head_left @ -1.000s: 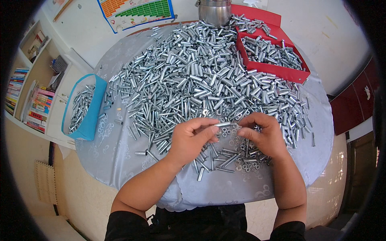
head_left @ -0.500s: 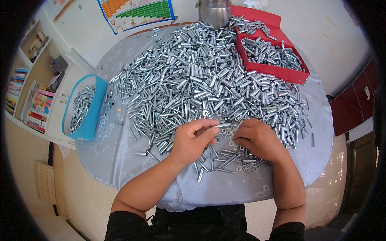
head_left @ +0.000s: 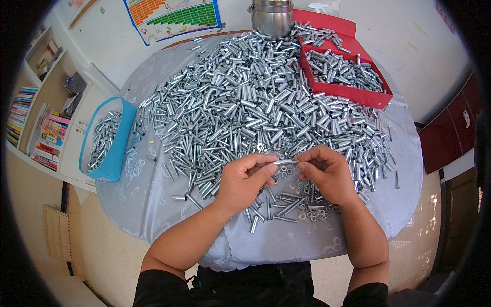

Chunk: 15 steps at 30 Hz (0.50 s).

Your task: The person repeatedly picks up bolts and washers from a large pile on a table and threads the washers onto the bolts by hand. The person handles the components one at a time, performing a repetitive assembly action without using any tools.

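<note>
Metal sleeve (head_left: 283, 161) is pinched in left hand (head_left: 244, 180) fingers; right hand (head_left: 327, 174) fingertips closed at its end, likely fitting; alignment needed next.

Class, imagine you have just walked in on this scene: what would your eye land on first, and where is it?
First, the huge heap of shiny metal tubes covering the round grey-clothed table. Next, at the table's near edge, the left hand and right hand meet on one small tube. Then the colours: a red tray of tubes at far right, a blue bin at left.
</note>
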{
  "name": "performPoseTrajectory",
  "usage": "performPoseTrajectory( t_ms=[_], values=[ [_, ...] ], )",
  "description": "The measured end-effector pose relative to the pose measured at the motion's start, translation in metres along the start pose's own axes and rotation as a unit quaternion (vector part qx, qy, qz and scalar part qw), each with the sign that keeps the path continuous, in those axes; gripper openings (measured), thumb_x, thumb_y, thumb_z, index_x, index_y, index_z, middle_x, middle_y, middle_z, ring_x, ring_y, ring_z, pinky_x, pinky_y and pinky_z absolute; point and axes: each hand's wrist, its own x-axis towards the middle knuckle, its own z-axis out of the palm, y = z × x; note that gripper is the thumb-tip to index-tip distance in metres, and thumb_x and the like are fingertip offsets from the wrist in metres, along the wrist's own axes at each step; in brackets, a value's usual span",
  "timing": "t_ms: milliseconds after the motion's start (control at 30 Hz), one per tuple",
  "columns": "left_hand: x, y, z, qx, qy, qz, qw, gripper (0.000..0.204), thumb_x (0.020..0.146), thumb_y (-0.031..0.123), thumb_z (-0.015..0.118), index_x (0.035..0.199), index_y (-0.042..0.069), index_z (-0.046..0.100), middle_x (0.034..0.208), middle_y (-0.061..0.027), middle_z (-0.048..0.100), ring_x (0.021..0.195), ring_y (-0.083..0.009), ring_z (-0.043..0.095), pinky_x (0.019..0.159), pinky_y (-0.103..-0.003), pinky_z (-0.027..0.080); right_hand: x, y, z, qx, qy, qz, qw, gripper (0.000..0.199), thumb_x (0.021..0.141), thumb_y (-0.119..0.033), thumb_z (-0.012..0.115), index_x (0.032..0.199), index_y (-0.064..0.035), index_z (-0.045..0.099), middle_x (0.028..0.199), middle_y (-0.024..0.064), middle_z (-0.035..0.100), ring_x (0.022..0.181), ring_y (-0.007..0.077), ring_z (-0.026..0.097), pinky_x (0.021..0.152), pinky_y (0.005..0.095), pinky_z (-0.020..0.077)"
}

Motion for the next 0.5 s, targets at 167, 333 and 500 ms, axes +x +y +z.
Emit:
performPoseTrajectory(
  t_ms=[167,333,500],
  values=[
    [-0.0011,-0.0011,0.0008,-0.011,0.005,0.007,1.000,0.019,0.091,0.006,0.067,0.109,-0.002,0.067,0.086,-0.0066,0.070,0.068,-0.0089,0.065,0.060,-0.020,0.050,-0.0005,-0.0044,0.0036,0.038,0.009,0.012,0.999,0.011,0.089,0.002,0.064,0.100,0.0034,0.062,0.096,0.0098,0.068,0.080,0.0135,0.066,0.071,0.0262,0.0552],
    [-0.0006,-0.0025,-0.0009,-0.005,-0.003,0.008,1.000,0.020,0.091,0.003,0.065,0.110,-0.002,0.066,0.091,-0.0093,0.071,0.070,-0.0109,0.066,0.062,-0.021,0.053,-0.0013,-0.0031,0.0010,-0.014,0.009,-0.001,1.000,0.015,0.089,-0.004,0.067,0.102,0.0044,0.067,0.088,0.0068,0.069,0.077,0.0109,0.065,0.068,0.0244,0.0523],
    [-0.0001,-0.0025,-0.0018,-0.011,-0.016,0.010,1.000,0.020,0.091,0.002,0.064,0.110,-0.002,0.066,0.093,-0.0106,0.071,0.070,-0.0115,0.066,0.063,-0.022,0.054,-0.0005,-0.0053,0.0004,-0.047,0.020,-0.011,0.999,0.017,0.091,-0.007,0.066,0.104,0.0033,0.068,0.086,0.0067,0.069,0.073,0.0105,0.063,0.067,0.0243,0.0516]
  ],
)
